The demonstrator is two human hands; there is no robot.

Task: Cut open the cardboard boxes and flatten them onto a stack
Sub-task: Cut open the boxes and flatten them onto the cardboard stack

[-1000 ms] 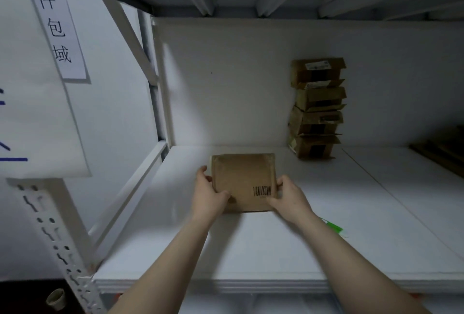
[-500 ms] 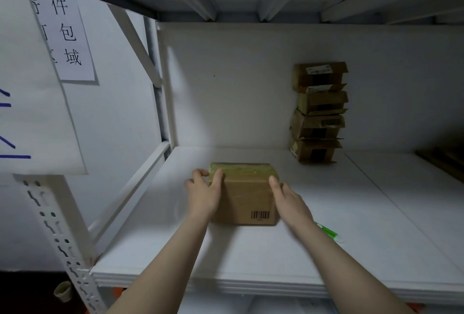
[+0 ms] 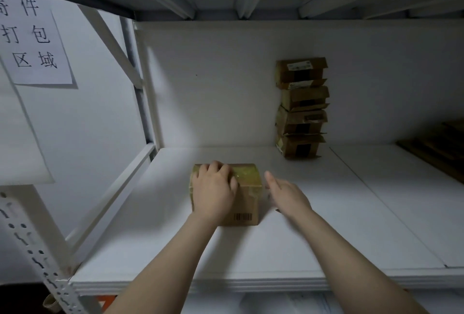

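So over on the left there's the paper sign (image 3: 32, 37) taped up by the shelf upright, nothing to do with me right now. Moving in: my left hand (image 3: 213, 193) is now planted palm-down on top of the cardboard box (image 3: 247, 203), fingers spread over the taped far edge, pressing rather than really gripping. A second ago I had the box pinched between both hands and tipped up so its flat face showed; now it's sitting square on the shelf (image 3: 326, 213), barcode on the near side facing me, yellowish tape seam on top.

My right hand (image 3: 286, 195) has let go. It's open, fingers loose, empty, hovering just beside the box's right side and a bit blurred, so I'd guess it's mid-move. The green thing that lay behind my right wrist half a second back is hidden now, can't see it at all.

What that means: box is parked and pinned, tape up, still sealed. My guess is the free hand goes for a cutter next. Further right, the stack of boxes (image 3: 301, 108) against the back wall is untouched, same as before.
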